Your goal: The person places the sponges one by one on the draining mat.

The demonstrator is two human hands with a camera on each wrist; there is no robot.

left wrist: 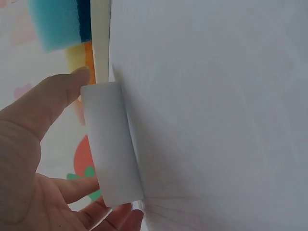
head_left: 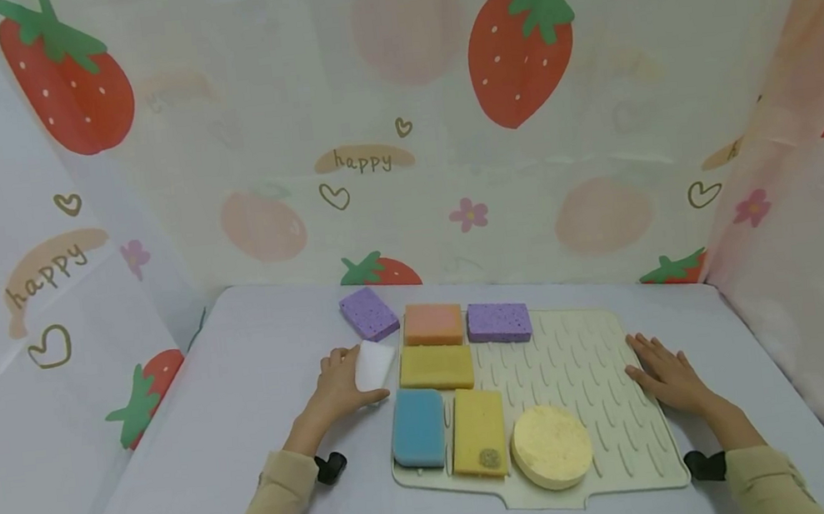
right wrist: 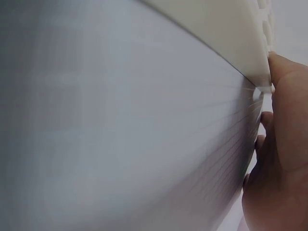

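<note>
My left hand [head_left: 339, 383] holds a white sponge block [head_left: 376, 365] between thumb and fingers, left of the cream draining mat [head_left: 597, 371]. In the left wrist view the thumb is at one end of the white block [left wrist: 110, 144] and the fingers are at the other. A purple sponge [head_left: 369, 314] lies tilted just beyond it, near the mat's far left corner. My right hand [head_left: 671, 374] rests at the mat's right edge, fingers stretched out. In the right wrist view its thumb [right wrist: 284, 72] touches the mat's rim [right wrist: 226, 33].
On the mat lie an orange sponge [head_left: 432, 324], another purple sponge [head_left: 498, 322], a yellow sponge [head_left: 435, 367], a blue sponge [head_left: 418, 428], a second yellow sponge [head_left: 479, 430] with a dark round mark, and a round pale yellow sponge [head_left: 552, 447]. Strawberry-print cloth [head_left: 435, 187] hangs behind the white table [head_left: 268, 322].
</note>
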